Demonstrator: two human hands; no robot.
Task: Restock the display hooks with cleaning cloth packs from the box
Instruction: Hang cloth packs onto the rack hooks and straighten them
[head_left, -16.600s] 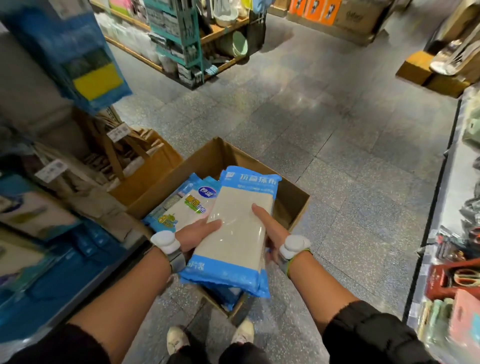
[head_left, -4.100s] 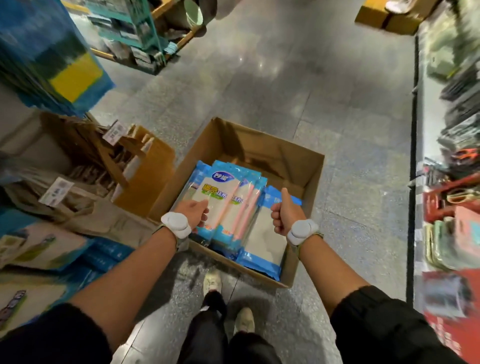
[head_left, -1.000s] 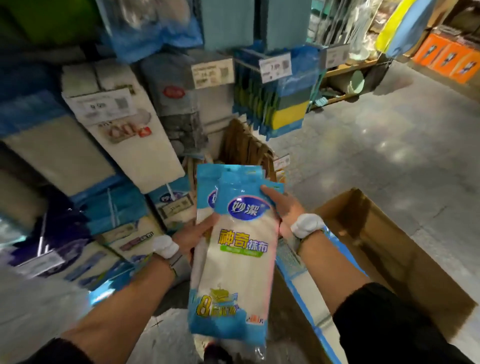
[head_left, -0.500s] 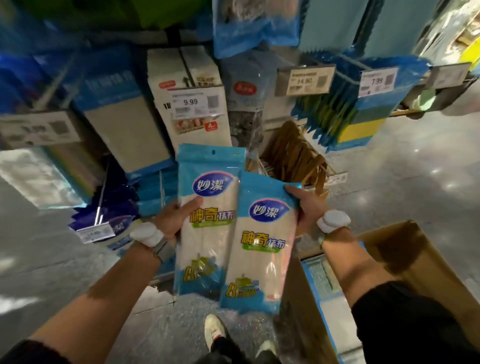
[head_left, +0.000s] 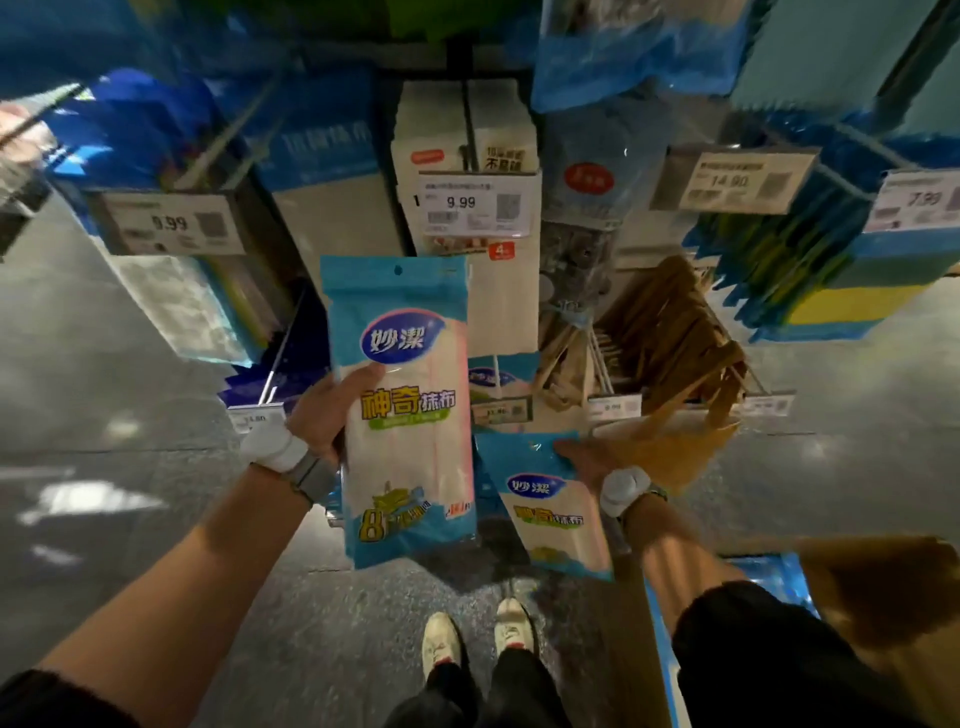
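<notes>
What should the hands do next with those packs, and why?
Probably the left hand should steer its raised pack toward the matching packs hanging behind: its hang hole is uppermost, while the right hand holds the second pack lower.

- A white price tag (head_left: 475, 205) reading 9.99 hangs at the centre, in front of a tall white pack (head_left: 511, 301) with a small red label.
- A second 9.99 tag (head_left: 174, 224) hangs to the left, blurred.
- A tag reading 14.90 (head_left: 730, 181) hangs to the right.
- A greyish-blue pack (head_left: 589, 176) with a red oval label hangs between the white pack and the 14.90 tag.
- Brown wooden pieces (head_left: 670, 332) crowd together below the 14.90 tag; their kind is unclear.
- Blue packs with yellow and green layers (head_left: 852, 296) hang at the far right.
- The floor (head_left: 130, 493) is speckled grey and glossy.
</notes>
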